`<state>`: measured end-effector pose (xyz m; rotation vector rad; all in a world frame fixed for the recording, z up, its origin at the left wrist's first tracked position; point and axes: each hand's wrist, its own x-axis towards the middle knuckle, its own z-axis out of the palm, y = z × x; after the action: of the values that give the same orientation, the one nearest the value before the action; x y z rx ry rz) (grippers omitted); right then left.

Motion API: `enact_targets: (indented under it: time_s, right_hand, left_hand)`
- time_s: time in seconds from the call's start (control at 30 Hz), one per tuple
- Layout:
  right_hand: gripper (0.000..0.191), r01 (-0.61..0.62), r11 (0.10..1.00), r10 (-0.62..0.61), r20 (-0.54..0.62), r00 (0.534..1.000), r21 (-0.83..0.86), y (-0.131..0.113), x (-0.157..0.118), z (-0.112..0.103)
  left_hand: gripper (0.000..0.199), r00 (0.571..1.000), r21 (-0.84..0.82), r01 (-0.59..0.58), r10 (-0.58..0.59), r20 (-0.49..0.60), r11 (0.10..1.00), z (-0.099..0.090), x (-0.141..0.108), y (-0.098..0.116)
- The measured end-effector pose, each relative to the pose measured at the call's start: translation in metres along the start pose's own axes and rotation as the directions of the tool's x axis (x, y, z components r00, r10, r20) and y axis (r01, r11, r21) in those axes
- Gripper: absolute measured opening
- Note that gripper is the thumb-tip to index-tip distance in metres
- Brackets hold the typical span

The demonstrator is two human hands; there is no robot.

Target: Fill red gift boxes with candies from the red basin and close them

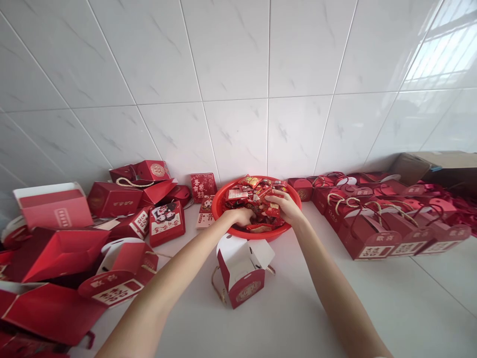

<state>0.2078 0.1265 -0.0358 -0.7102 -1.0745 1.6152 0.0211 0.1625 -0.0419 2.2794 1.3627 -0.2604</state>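
Observation:
A round red plastic basket (219, 221) by the wall is heaped with small red wrapped snack packets (253, 182). My left hand (241, 217) reaches into its near left side, fingers hidden among the packets. On the right side of the heap, my right hand (286, 205) has its fingers curled around a red packet (273, 210). In front of the basket stands an open red gift box (248, 286) with white inner walls, its flaps up and rope handles hanging at the sides.
Open and folded red boxes (63, 253) are piled at left. A red box with a cartoon couple (166, 223) lies near small printed cards (203, 186). Closed boxes with rope handles (372, 241) stand in rows at right, before a brown carton (439, 166). A tiled wall (238, 59) rises behind.

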Motion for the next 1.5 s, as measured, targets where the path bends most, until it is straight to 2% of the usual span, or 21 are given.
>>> enact_targets:
  time_s: [0.2,0.33,0.57,0.63,0.77,1.0,1.07,1.2,1.3,1.43,1.5]
  right_hand:
    - [0.026,-0.009,1.0,0.009,-0.03,1.0,-0.002,-0.001,-0.001,0.002]
    - [0.024,-0.013,1.0,0.013,-0.027,1.0,-0.001,-0.001,-0.002,0.002]
    - [0.028,-0.002,0.999,0.004,-0.05,0.999,0.04,-0.001,0.0,0.003]
    - [0.03,0.0,0.999,0.002,-0.055,0.998,0.038,-0.001,0.0,0.002]
    - [0.031,0.011,1.0,-0.01,-0.054,0.998,0.018,-0.001,0.0,-0.001]
    - [0.03,0.007,1.0,-0.004,-0.112,0.994,0.021,-0.002,-0.001,0.0]
    - [0.03,0.002,0.999,0.003,-0.119,0.993,0.036,-0.002,-0.001,0.002]
    - [0.026,0.01,1.0,-0.007,-0.116,0.993,0.025,-0.002,0.0,0.002]
    - [0.025,0.024,1.0,-0.023,-0.113,0.993,0.007,-0.001,0.001,0.001]
    - [0.027,0.019,1.0,-0.018,-0.112,0.994,0.005,0.001,0.002,-0.001]
    - [0.03,0.022,1.0,-0.021,-0.106,0.994,0.006,0.001,0.003,-0.001]
  left_hand:
    - [0.033,0.998,-0.042,-0.009,0.006,-0.061,0.999,-0.001,-0.004,0.005]
    - [0.027,0.989,-0.083,-0.024,0.011,-0.148,0.996,-0.002,-0.006,0.006]
    - [0.026,0.939,-0.168,-0.076,0.014,-0.344,0.983,-0.005,-0.021,-0.004]
    - [0.025,0.895,-0.206,-0.13,0.026,-0.446,0.97,-0.008,-0.027,-0.009]
    - [0.025,0.772,-0.322,-0.272,0.005,-0.636,0.907,-0.013,-0.039,-0.02]
    - [0.028,0.633,-0.408,-0.417,-0.063,-0.772,0.812,-0.01,-0.035,-0.028]
    - [0.027,0.635,-0.413,-0.397,-0.079,-0.768,0.82,-0.009,-0.031,-0.029]
    - [0.028,0.687,-0.409,-0.307,-0.097,-0.72,0.86,-0.008,-0.026,-0.03]
    - [0.026,0.69,-0.424,-0.294,-0.117,-0.715,0.857,-0.007,-0.023,-0.03]
    - [0.021,0.711,-0.513,-0.302,-0.169,-0.683,0.804,-0.004,-0.017,-0.031]
    - [0.021,0.691,-0.515,-0.285,-0.199,-0.695,0.808,-0.002,-0.015,-0.033]
